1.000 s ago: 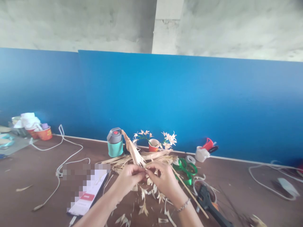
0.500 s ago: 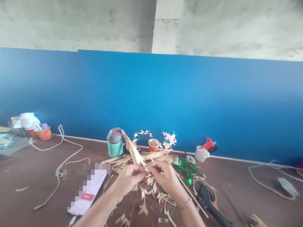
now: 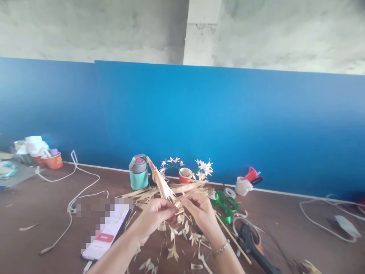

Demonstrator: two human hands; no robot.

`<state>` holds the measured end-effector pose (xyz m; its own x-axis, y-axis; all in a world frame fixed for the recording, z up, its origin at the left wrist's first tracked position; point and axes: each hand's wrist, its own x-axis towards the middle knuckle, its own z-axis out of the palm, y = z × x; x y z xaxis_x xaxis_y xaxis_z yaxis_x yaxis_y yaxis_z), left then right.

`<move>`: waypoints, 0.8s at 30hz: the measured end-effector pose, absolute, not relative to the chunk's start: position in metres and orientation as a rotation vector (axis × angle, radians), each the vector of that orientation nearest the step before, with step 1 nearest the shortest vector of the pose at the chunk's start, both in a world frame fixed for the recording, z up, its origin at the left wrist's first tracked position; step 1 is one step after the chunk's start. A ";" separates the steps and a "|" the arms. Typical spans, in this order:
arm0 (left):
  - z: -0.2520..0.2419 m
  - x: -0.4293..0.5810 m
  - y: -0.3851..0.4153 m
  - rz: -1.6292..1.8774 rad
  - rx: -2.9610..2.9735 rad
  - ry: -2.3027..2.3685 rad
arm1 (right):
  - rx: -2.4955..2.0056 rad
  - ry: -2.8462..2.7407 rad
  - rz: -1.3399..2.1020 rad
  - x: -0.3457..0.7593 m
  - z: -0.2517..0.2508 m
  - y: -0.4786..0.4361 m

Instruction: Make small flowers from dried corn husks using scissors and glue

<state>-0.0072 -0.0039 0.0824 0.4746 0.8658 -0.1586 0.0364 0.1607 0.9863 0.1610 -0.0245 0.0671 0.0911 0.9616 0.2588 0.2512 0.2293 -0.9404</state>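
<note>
My left hand is closed, thumb and forefinger pinched together over the table. Close by on its right, my right hand is also in a pinch, with a bracelet on its wrist. What sits between the fingertips is too small to make out. Behind the hands lies a pile of dried, straw-coloured husks, one tall husk leaning up against the teal bottle. Small pale husk flowers and scraps are scattered on the table just below both hands.
A red cup with flower stems stands at the back. On the right are green ribbon, a tape roll, a white cup and a black glue gun. A partly blurred phone or tablet and white cable lie left.
My right hand has shifted slightly up and to the right, widening the gap between the fingertips. My left hand stays nearly in place.
</note>
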 end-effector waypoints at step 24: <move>0.056 0.003 -0.004 0.762 0.807 0.632 | -1.117 -1.393 0.995 0.154 0.071 -0.026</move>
<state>0.0030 -0.0035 0.0560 0.5733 0.7930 -0.2059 -0.3487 0.4636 0.8146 0.1541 -0.0262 0.0706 -0.0208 0.9755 0.2190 0.1089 0.2199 -0.9694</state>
